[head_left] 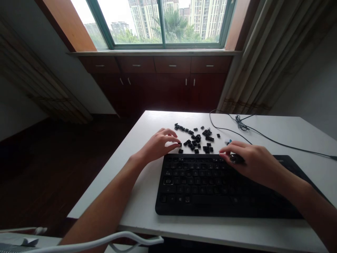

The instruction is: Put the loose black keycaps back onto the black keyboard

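A black keyboard (200, 188) lies flat on the white table (143, 196), its long front side near the table's front edge. Some of its key positions look different from the rest, showing paler squares, mostly toward the keyboard's left end.

The left hand (160, 142) is just beyond the keyboard's far left corner, its thumb and forefinger pinched on a small black keycap (180, 144). The other fingers curve loosely above it.

The right hand (247, 158) is over the far side of the keyboard, right of its middle. Its fingers are curled around a dark, shiny object (237, 159), with a blue tip (229, 142) showing past the forefinger; it may be a small tool, but the fingers cover too much of it to be sure.

Loose black keycaps (195, 140) lie scattered on the table beyond the keyboard, between the two hands, some clumped together and a few apart. A thin black cable (276, 137) runs across the table beyond the keyboard's right half, with a bundled knot in it.

Farther beyond the keyboard stand a dark red cabinet (171, 89) and, above it, a green-framed window (163, 45).
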Demonstrator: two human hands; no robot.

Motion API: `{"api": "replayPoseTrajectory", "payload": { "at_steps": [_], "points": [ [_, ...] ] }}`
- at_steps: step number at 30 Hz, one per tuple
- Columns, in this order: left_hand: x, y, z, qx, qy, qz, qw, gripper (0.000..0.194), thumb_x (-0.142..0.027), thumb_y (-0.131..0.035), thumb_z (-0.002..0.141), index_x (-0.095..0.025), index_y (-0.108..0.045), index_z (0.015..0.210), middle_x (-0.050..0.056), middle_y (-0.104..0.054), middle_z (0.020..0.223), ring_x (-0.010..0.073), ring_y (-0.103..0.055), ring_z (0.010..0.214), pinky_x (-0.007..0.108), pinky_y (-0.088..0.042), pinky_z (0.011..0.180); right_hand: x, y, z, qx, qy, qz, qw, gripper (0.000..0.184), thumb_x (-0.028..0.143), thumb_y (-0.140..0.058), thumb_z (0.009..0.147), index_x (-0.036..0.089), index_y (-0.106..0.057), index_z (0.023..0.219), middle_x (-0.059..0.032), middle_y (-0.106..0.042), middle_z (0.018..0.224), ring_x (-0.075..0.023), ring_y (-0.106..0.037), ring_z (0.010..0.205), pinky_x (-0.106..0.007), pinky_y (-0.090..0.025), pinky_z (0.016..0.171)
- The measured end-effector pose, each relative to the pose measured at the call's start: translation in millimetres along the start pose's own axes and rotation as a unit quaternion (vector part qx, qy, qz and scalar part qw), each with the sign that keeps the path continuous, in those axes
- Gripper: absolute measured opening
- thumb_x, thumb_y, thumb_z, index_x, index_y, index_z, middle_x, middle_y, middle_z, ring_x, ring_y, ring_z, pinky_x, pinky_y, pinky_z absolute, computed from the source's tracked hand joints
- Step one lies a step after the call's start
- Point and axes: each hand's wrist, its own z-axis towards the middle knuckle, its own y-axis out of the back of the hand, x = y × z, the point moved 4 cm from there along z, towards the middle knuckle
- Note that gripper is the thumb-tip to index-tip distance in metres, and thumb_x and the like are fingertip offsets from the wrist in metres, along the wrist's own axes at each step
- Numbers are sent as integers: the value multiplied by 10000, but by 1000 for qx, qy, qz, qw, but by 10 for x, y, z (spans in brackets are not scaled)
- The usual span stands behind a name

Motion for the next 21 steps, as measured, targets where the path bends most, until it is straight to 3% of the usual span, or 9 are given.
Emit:
{"api": "replayPoseTrajectory", "payload": {
  "at_steps": [4,9,13,21],
  "points": [
    [-3,-2,10,-7,13,-22,1000,161,-340,-645,930,-251,-740,1024,34,-711,1098,211,-612,1063,383,-532,896,-125,-41,267,14,-38,-32,999,227,391,-538,964,285,-690,1096,-10,-712,1145,-199,-687,801,-314,-491,667],
    [3,-3,14,-12,48,-38,998,171,-342,-614,947,-250,-731,1033,20,-742,988,192,-647,960,346,-534,823,-345,-182,623,53,-41,-69,995,325,305,-528,950,282,-660,1247,-40,-684,1213,-216,-685,851,-301,-473,649],
    [-3,-4,20,-13,40,-24,999,207,-369,-580,967,-247,-742,1010,22,-738,1005,196,-637,971,355,-526,832,-472,-263,837,89,-29,-84,992,411,304,-533,946,313,-608,1350,-54,-675,1195,-209,-680,819,-290,-458,622],
    [14,-13,18,-27,31,3,999,236,-391,-581,965,-228,-745,1014,44,-720,1062,220,-624,995,393,-532,836,-535,-295,914,93,-15,-86,992,302,389,-555,948,241,-706,1164,-84,-658,1193,-229,-682,856,-317,-487,715]
  ]
}}
